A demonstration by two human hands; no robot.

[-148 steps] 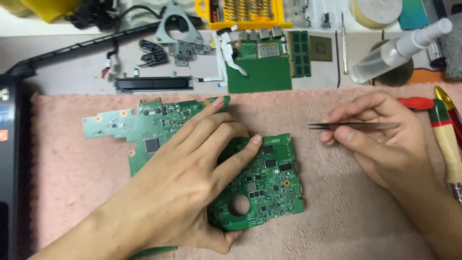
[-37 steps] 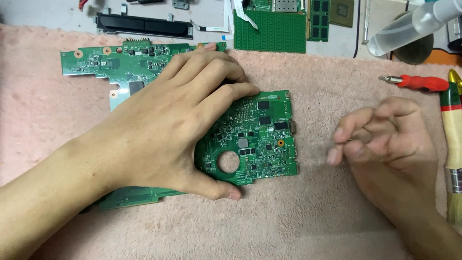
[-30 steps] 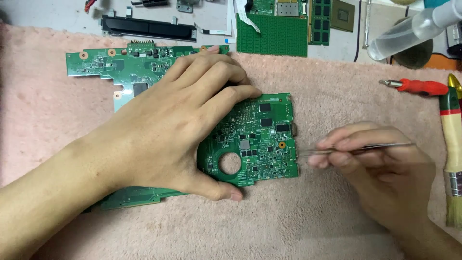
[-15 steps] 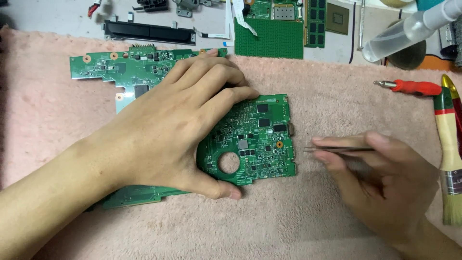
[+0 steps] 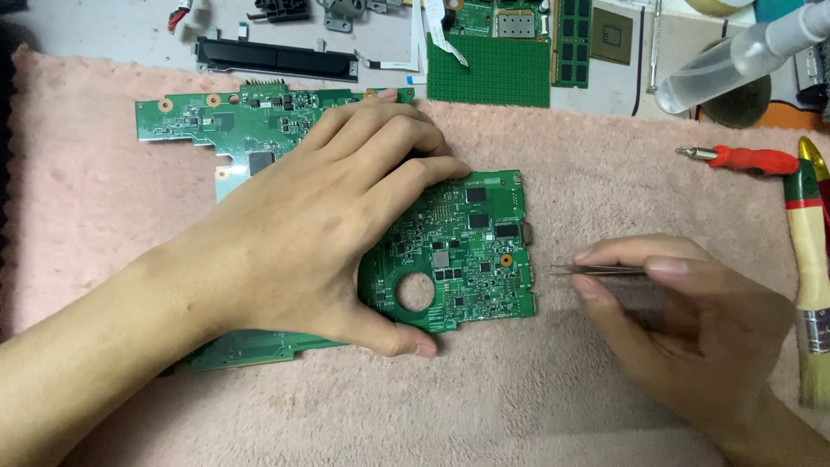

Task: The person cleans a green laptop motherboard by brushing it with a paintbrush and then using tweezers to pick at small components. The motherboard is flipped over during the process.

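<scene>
Spread across most of the view, a fuzzy pink towel mat (image 5: 605, 173). Lying on it toward the left, a long green motherboard (image 5: 233, 130) with gold-ringed screw holes along its top edge, largely covered. On top of that, near the mat's middle, a smaller green circuit board (image 5: 475, 259) with a round hole cut near its lower left, black chips, a silver square part and one orange dot by its right edge. Resting flat over both boards, left hand (image 5: 320, 233), fingers spread, thumb pressed against the smaller board's bottom edge. Just right of that board, right hand (image 5: 683, 320), thumb and fingers pinching slim metal tweezers (image 5: 596, 271), tips pointing left, close to the board's right edge but apart from it.
</scene>
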